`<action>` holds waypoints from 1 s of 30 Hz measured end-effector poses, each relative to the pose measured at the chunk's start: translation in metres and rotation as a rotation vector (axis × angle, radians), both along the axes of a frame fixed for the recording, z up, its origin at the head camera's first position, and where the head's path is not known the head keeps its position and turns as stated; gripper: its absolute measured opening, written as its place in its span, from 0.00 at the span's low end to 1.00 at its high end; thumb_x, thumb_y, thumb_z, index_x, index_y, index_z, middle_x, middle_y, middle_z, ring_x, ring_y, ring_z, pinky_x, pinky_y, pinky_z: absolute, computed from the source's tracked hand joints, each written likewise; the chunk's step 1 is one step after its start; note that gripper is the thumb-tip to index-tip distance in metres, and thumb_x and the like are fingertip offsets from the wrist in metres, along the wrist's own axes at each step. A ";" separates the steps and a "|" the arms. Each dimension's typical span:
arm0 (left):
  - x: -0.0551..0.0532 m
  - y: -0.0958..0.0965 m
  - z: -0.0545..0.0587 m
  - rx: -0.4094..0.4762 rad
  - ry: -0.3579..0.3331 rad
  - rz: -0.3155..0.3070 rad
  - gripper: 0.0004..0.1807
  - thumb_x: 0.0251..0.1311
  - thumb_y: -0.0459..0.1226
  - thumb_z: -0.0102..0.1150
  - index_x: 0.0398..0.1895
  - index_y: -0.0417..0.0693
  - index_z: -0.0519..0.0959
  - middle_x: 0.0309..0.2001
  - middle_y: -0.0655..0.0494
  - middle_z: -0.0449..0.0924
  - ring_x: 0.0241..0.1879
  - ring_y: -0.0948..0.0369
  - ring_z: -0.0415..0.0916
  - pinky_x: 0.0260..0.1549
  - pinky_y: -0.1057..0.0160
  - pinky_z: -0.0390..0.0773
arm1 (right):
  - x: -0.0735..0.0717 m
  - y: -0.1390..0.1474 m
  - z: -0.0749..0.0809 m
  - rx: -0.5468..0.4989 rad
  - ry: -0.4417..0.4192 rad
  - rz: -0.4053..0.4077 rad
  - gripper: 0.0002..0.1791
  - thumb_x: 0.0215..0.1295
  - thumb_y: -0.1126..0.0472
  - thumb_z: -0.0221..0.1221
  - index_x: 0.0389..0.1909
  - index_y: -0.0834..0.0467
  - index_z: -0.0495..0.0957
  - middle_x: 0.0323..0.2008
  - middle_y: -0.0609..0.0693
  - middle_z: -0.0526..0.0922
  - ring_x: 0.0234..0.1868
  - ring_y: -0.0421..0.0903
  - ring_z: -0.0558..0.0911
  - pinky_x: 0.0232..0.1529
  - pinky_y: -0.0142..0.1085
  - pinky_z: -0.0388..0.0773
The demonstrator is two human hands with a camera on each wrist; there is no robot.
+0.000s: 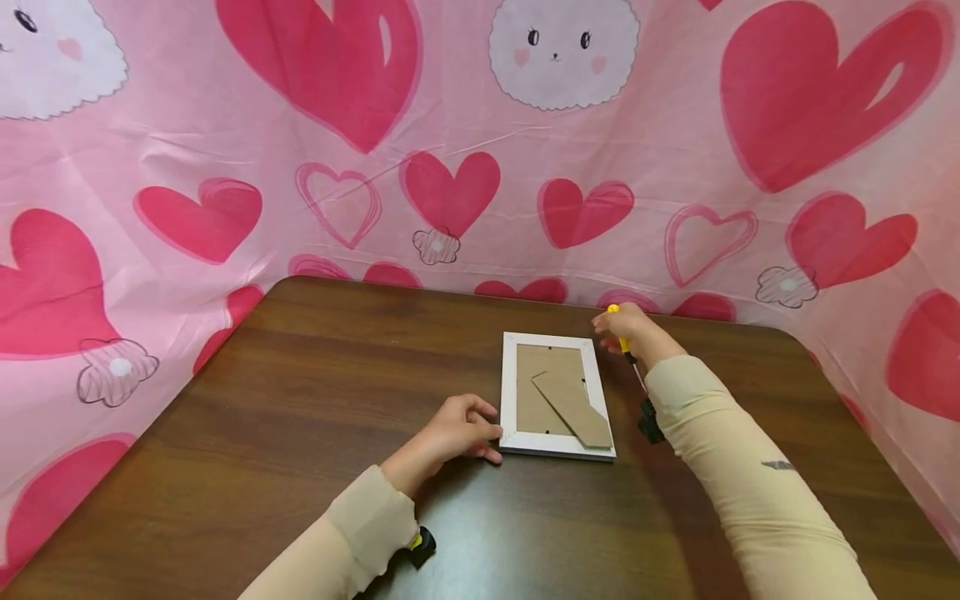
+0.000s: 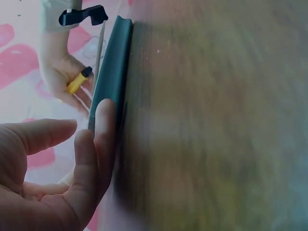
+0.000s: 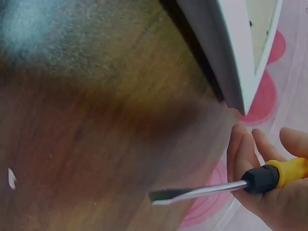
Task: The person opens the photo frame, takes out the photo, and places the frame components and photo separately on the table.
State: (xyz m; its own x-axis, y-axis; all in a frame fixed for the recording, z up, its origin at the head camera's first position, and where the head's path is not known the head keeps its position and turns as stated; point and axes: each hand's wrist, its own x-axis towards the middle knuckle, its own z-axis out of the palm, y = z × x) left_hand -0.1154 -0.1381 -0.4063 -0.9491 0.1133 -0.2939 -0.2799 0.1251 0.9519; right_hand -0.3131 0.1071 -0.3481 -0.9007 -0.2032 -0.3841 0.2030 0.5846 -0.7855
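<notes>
A white picture frame (image 1: 509,392) lies face down on the table, its brown backing board (image 1: 534,358) up. A cardboard stand leg (image 1: 573,408) slants across the back, and small dark tabs show along the board's edges. My left hand (image 1: 461,433) is at the frame's near left corner, fingertips against its side; the left wrist view shows these fingers (image 2: 104,120) fairly straight along the edge. Beyond the frame's far right corner, my right hand (image 1: 632,327) holds a flathead screwdriver (image 1: 624,343) by its yellow and black handle. Its blade (image 3: 192,192) points back towards my forearm, away from the frame.
The dark wooden table (image 1: 360,358) extends around the frame on all sides. A pink cloth with hearts (image 1: 450,192) hangs right behind the table's far edge and along its sides. Black wrist devices (image 1: 650,422) sit below both sleeves.
</notes>
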 end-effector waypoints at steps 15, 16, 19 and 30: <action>-0.008 0.005 0.001 -0.011 -0.001 -0.021 0.18 0.57 0.23 0.63 0.50 0.30 0.69 0.25 0.50 0.77 0.20 0.60 0.83 0.26 0.66 0.82 | 0.002 -0.004 -0.011 0.017 -0.035 0.071 0.21 0.67 0.72 0.50 0.60 0.74 0.71 0.30 0.47 0.75 0.28 0.43 0.75 0.34 0.34 0.75; -0.009 0.005 0.003 -0.014 -0.001 -0.023 0.18 0.57 0.23 0.63 0.49 0.30 0.69 0.25 0.50 0.77 0.20 0.60 0.83 0.25 0.66 0.82 | 0.002 -0.004 -0.011 0.017 -0.031 0.070 0.21 0.67 0.73 0.50 0.60 0.74 0.71 0.29 0.47 0.75 0.28 0.43 0.75 0.34 0.35 0.76; -0.012 0.004 0.005 -0.016 -0.008 -0.032 0.18 0.58 0.22 0.62 0.49 0.31 0.69 0.25 0.50 0.76 0.19 0.60 0.82 0.26 0.65 0.83 | 0.000 -0.004 -0.012 0.021 -0.023 0.063 0.20 0.66 0.74 0.51 0.59 0.74 0.72 0.28 0.46 0.76 0.28 0.43 0.75 0.33 0.35 0.76; -0.015 0.001 0.005 -0.012 -0.041 -0.068 0.18 0.58 0.21 0.61 0.49 0.31 0.68 0.25 0.50 0.75 0.20 0.59 0.83 0.27 0.63 0.84 | -0.004 -0.004 -0.016 0.122 0.014 0.160 0.19 0.63 0.75 0.54 0.55 0.73 0.76 0.25 0.46 0.79 0.25 0.42 0.78 0.30 0.40 0.76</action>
State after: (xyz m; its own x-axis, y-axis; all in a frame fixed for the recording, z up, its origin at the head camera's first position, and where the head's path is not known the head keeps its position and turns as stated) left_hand -0.1302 -0.1369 -0.4009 -0.9265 0.1738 -0.3337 -0.3086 0.1566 0.9382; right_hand -0.3175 0.1034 -0.3640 -0.8661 -0.2969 -0.4022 0.0895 0.6996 -0.7089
